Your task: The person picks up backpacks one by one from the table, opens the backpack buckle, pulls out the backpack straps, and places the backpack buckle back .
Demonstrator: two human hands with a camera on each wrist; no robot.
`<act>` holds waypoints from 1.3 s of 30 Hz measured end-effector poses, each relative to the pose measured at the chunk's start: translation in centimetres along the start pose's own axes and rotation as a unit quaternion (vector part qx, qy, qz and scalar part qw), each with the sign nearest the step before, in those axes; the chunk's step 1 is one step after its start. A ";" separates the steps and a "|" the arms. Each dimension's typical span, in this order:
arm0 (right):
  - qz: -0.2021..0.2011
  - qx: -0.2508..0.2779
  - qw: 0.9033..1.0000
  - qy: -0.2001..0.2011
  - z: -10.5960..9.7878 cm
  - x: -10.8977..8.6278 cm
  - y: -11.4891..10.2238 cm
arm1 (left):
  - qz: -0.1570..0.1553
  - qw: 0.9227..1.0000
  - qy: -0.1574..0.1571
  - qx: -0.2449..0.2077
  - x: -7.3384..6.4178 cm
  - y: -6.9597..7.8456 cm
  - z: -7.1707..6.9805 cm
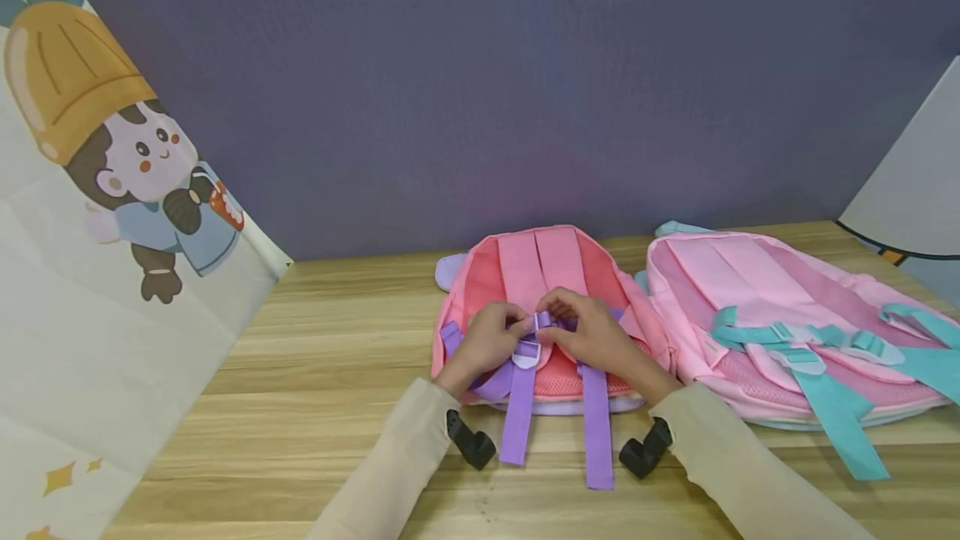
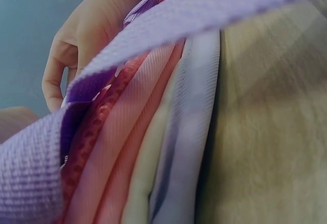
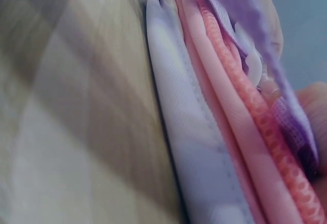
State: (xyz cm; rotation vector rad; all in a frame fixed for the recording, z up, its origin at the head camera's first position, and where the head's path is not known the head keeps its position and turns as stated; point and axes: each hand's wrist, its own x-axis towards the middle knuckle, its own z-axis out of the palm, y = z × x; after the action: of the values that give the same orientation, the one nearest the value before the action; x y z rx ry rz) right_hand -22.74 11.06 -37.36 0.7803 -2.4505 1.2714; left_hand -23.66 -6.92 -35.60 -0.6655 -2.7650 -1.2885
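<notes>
A coral-pink backpack (image 1: 483, 273) lies on the table with its straps upward. Over its middle, both hands meet at a small white chest buckle (image 1: 542, 321) on purple webbing. My left hand (image 1: 491, 336) pinches the buckle's left side, and my right hand (image 1: 592, 333) pinches it from the right with thumb and index finger. Just below sits a white strap adjuster (image 1: 527, 354), from which one purple strap (image 1: 517, 419) hangs over the front edge. In the left wrist view a purple strap (image 2: 173, 29) crosses close before the camera, partly covering the left hand (image 2: 97, 27).
To the right lies a lighter pink backpack (image 1: 757, 273) with turquoise straps (image 1: 832, 407), close against the coral one. Wooden tabletop (image 1: 322, 357) extends to the left. A dark grey-blue panel (image 1: 487, 90) stands behind, and a cartoon-printed sheet (image 1: 75, 290) hangs at left.
</notes>
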 end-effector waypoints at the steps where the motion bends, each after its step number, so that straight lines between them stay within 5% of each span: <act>1: -0.001 0.003 1.000 0.001 0.0 0.0 0.0 | -0.001 1.000 0.000 -0.002 0.0 0.0 0.0; 13: -0.006 0.014 1.000 0.004 0.1 0.1 0.1 | -0.001 1.000 -0.025 -0.015 -0.1 -0.3 -1.0; 39: 0.000 0.007 1.000 -0.002 -0.1 0.0 -0.1 | 0.004 1.000 0.003 -0.006 0.1 -0.2 -0.1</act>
State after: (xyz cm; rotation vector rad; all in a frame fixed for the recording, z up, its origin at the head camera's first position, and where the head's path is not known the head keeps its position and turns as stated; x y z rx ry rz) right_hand -22.67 11.05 -37.27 0.7888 -2.4466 1.2900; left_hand -23.84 -7.07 -35.66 -0.6712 -2.7502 -1.3054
